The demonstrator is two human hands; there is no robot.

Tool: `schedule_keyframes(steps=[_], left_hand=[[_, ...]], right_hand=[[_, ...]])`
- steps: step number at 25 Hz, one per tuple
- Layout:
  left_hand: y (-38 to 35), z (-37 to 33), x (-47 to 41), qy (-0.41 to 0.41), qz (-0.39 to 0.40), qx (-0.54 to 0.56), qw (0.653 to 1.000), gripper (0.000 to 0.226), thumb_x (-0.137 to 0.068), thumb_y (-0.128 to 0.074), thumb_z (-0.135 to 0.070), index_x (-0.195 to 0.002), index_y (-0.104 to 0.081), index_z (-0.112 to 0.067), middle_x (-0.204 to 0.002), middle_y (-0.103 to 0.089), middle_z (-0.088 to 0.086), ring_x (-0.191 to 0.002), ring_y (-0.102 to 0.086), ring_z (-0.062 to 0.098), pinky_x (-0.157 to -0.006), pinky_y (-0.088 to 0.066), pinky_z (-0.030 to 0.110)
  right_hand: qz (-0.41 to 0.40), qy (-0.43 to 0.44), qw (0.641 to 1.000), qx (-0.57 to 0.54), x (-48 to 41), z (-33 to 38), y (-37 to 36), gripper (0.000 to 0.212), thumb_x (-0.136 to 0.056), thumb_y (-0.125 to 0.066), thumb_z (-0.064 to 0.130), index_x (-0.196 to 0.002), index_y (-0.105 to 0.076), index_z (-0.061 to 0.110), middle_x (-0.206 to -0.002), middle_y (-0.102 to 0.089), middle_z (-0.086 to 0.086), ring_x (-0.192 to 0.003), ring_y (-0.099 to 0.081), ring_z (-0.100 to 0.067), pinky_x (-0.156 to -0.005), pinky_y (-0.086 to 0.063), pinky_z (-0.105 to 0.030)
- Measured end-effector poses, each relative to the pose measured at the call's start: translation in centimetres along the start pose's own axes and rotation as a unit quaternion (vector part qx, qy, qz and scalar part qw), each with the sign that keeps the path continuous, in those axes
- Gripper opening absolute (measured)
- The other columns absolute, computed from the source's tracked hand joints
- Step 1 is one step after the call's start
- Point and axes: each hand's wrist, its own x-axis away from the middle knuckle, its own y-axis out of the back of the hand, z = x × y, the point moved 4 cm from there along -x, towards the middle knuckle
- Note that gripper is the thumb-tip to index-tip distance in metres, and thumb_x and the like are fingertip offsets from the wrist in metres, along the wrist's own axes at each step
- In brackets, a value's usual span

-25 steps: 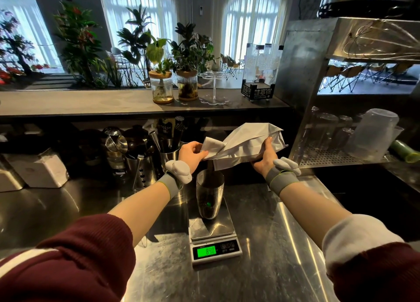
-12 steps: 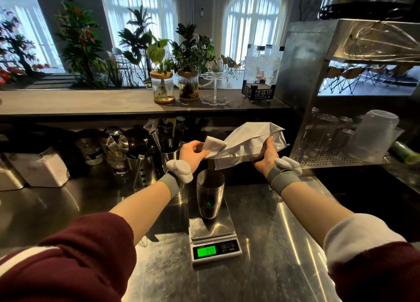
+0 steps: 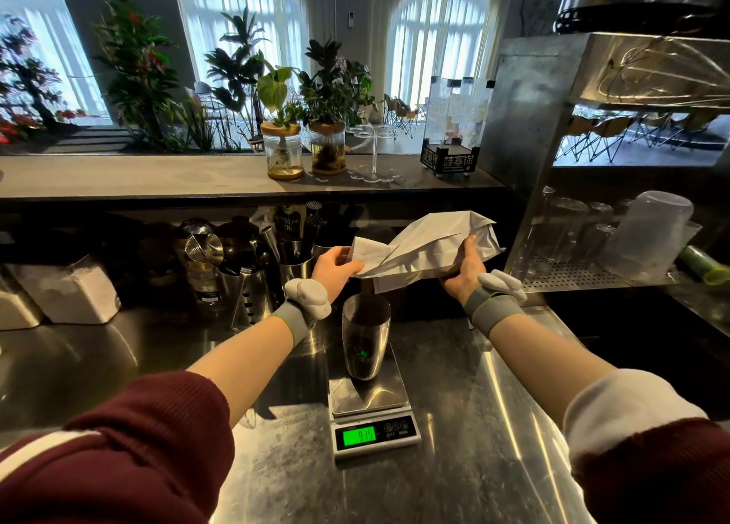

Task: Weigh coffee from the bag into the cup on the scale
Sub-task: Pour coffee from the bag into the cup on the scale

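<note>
- Head view: the white paper bag (image 3: 426,249) is held above the steel counter (image 3: 493,425), tilted, its mouth end lower and to the left, its closed end higher on the right.
- The left hand (image 3: 335,267) pinches the bag's folded mouth edge between thumb and fingers.
- The right hand (image 3: 465,269) cups the bag's underside near its closed end, fingers curled up around the paper and gripping it.
- Both wrists wear grey bands with white pads.
- The metal cup (image 3: 365,336) stands upright on the plate of the scale (image 3: 371,409), just below the bag's mouth and apart from it; something dark lies in the cup's bottom.
- The scale sits on the counter between the two forearms; its green display (image 3: 358,436) is lit, and the digits look like 919, though they are slightly blurred.
- Behind the left hand, a metal holder (image 3: 292,271) carries utensils.
- On the ledge above, two glass jars with plants (image 3: 304,156) stand side by side.
</note>
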Motion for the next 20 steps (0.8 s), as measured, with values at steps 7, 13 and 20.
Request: schedule_keyframes(steps=[7, 13, 20], left_hand=[[0.11, 0.01, -0.11, -0.038, -0.035, -0.051, 0.997, 0.025, -0.081, -0.065, -0.006, -0.104, -0.063, 0.003, -0.092, -0.063, 0.012, -0.085, -0.057, 0.020, -0.080, -0.051, 0.035], [0.15, 0.15, -0.05, -0.020, -0.017, -0.032, 0.999, 0.034, -0.082, -0.063, -0.008, -0.115, -0.058, 0.000, -0.111, -0.064, 0.016, -0.100, -0.059, 0.024, -0.095, -0.050, 0.042], [-0.11, 0.05, -0.07, -0.015, -0.021, -0.028, 0.999, 0.035, -0.082, -0.062, -0.008, -0.116, -0.057, -0.001, -0.116, -0.063, 0.017, -0.102, -0.058, 0.024, -0.097, -0.049, 0.044]], right_hand=[[-0.004, -0.006, 1.000, 0.003, 0.08, -0.50, 0.15, 0.056, -0.087, -0.059, 0.047, -0.133, -0.054, 0.015, -0.132, -0.060, -0.009, -0.120, -0.058, -0.030, -0.096, -0.047, -0.049], [-0.009, -0.005, 1.000, -0.002, 0.35, -0.25, 0.16, 0.057, -0.088, -0.059, 0.045, -0.135, -0.052, 0.014, -0.133, -0.059, -0.010, -0.121, -0.057, -0.030, -0.093, -0.047, -0.049], [-0.013, 0.003, 1.000, 0.000, 0.57, 0.08, 0.08, 0.057, -0.088, -0.059, 0.045, -0.135, -0.051, 0.014, -0.133, -0.059, -0.010, -0.121, -0.057, -0.031, -0.086, -0.048, -0.048]])
